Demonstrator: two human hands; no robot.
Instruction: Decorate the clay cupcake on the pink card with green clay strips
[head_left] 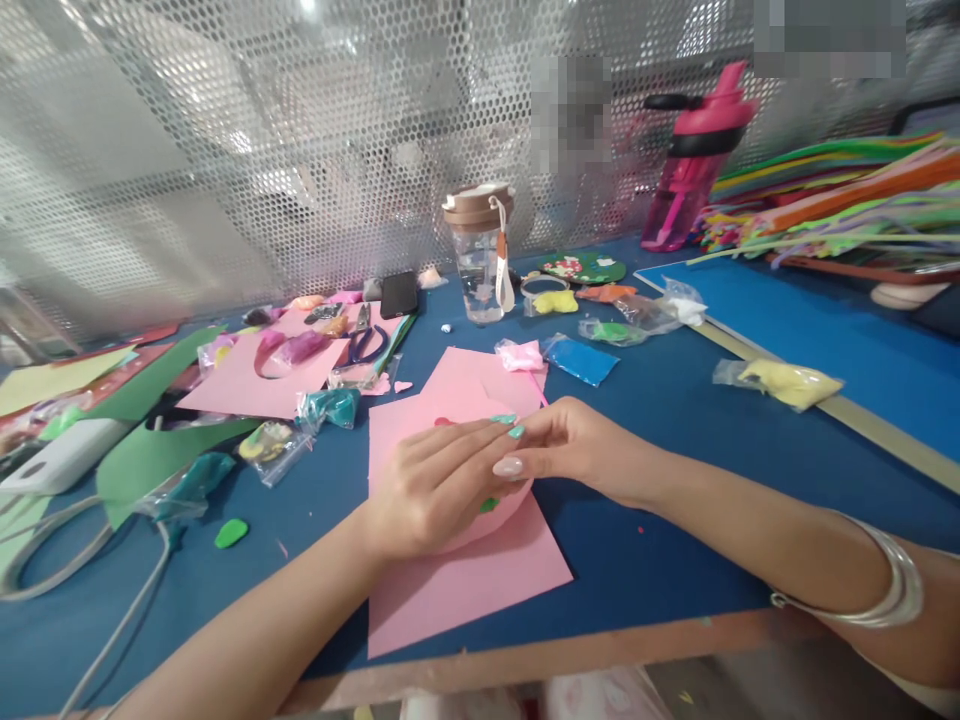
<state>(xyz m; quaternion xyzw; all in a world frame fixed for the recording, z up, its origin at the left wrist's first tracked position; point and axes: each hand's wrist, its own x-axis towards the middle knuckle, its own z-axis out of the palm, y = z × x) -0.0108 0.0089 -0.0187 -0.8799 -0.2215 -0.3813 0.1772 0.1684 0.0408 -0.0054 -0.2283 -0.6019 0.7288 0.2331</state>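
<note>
My left hand lies over a round pink paper cutout, its fingers stretched out flat and close together. The fingers of my right hand are pinched together against my left fingertips; whatever may be between them is hidden. Beneath both hands is the pink paper cutout, resting on a larger pink paper sheet. Bits of green clay and red clay show on the cutout beside my left hand. Just beyond my fingers sits a packet of pink clay on another pink sheet.
Behind are a lidded clear cup, a pink bottle and a perforated metal screen. Scissors, a phone and paper scraps lie left. To the right are yellow clay and pipe cleaners. A cable crosses the left front.
</note>
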